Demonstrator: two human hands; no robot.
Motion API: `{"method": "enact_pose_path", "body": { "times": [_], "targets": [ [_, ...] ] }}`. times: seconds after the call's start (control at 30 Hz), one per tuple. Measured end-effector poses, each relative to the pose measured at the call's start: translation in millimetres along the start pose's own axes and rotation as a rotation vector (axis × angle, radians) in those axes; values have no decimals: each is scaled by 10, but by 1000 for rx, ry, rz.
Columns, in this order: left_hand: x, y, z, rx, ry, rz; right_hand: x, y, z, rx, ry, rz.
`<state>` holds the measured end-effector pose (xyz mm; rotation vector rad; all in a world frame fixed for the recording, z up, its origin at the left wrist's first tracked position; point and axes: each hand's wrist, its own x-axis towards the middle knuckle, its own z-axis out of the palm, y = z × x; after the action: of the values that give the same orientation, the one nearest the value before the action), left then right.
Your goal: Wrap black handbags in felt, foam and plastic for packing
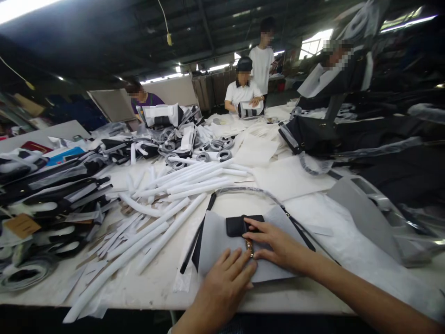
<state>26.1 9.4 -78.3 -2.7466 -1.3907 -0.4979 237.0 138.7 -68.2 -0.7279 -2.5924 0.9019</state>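
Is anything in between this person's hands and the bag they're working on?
Partly: a pale sheet lies between the left hand and the bag. Nothing visible separates the right hand's fingertips from the black tab at the front.

black flap on pale grey sheet – clasp gold (foam rods plain white)
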Motion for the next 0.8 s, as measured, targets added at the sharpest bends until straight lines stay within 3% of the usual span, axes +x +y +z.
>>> {"method": "enact_pose_path", "body": {
  "times": [0.1, 0.23, 0.43, 0.57, 0.8],
  "targets": [
    [-115, -2, 61, -11, 114, -29, -31, -24, 55, -54, 42, -45],
    [-48, 52, 21, -84, 187, -89, -13, -93, 33, -79, 47, -116],
    [6, 6, 13, -85, 159, -94, 252, -153, -201, -233, -146, -249],
    [-15, -29, 112, -57, 247, -73, 418, -196, -293, -314, -235, -406],
    [-9, -44, 222, 58, 453, -50, 417, -116, -195, -183, -194, -379]
  ]
}}
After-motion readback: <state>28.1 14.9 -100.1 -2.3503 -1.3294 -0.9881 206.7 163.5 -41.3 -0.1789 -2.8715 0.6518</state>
